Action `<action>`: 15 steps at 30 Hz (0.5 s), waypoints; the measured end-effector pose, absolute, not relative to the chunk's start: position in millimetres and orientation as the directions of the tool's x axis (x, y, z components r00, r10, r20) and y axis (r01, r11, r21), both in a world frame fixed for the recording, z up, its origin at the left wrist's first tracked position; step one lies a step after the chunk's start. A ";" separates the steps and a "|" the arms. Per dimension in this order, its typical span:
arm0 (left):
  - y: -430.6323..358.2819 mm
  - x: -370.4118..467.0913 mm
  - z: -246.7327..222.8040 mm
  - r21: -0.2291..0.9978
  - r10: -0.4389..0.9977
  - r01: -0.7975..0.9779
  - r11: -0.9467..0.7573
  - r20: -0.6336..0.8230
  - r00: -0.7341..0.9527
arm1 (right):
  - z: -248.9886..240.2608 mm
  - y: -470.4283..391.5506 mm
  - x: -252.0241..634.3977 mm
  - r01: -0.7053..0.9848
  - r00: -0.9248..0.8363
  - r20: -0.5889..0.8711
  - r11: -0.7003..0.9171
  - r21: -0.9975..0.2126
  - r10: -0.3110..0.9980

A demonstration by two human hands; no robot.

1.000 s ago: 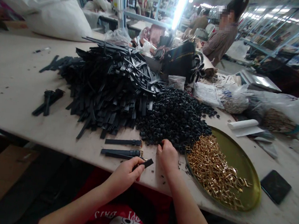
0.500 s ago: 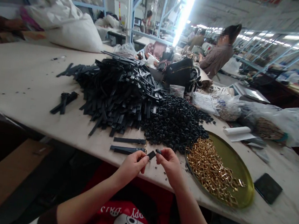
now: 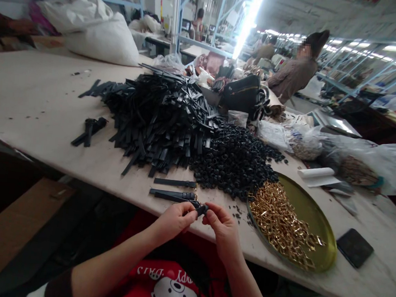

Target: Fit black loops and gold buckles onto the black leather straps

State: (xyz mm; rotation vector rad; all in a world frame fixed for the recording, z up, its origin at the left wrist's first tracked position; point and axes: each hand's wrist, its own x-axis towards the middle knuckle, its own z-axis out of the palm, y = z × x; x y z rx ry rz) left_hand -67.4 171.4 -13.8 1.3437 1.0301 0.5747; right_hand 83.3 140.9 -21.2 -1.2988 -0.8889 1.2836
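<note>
My left hand [image 3: 176,217] pinches a short black strap [image 3: 200,210] above the table's front edge. At the strap's free end my right hand [image 3: 223,225] has its fingers closed on a small black strap loop [image 3: 206,208], which meets the strap; whether it is around it I cannot tell. Just behind my left hand lie several black straps with gold buckles [image 3: 174,194]. Farther back rises a large heap of black straps [image 3: 158,121], and beside it a pile of small black loops [image 3: 235,161]. Gold buckles [image 3: 278,221] fill part of a round gold tray [image 3: 329,257] to the right.
A black phone [image 3: 354,247] lies right of the tray. A black bag [image 3: 240,96] and plastic bags [image 3: 389,162] stand behind the piles. Two crossed straps [image 3: 88,132] lie at left, with a big white sack [image 3: 106,39] behind. A person [image 3: 292,76] sits farther back.
My right hand has brought the small loop against the strap's end, closing the gap between them. The view has shifted slightly.
</note>
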 end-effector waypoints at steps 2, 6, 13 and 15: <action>172.8 -70.1 -8.9 0.945 0.842 0.312 0.097 -0.245 0.481 | -22.6 138.8 85.3 -0.149 0.125 -0.210 -0.191 -0.970 0.970; 175.8 -73.0 0.4 0.860 0.848 0.500 -0.103 -0.187 0.496 | -25.1 136.0 88.3 -0.046 0.097 -0.180 -0.176 -0.983 0.979; 177.4 -68.0 6.4 0.818 0.868 0.556 -0.145 -0.164 0.469 | -21.7 143.2 84.6 -0.110 0.107 -0.205 -0.194 -0.975 0.973; 177.7 -66.0 5.0 0.829 0.865 0.540 -0.143 -0.161 0.476 | -21.4 144.8 83.1 -0.175 0.091 -0.235 -0.217 -0.960 0.968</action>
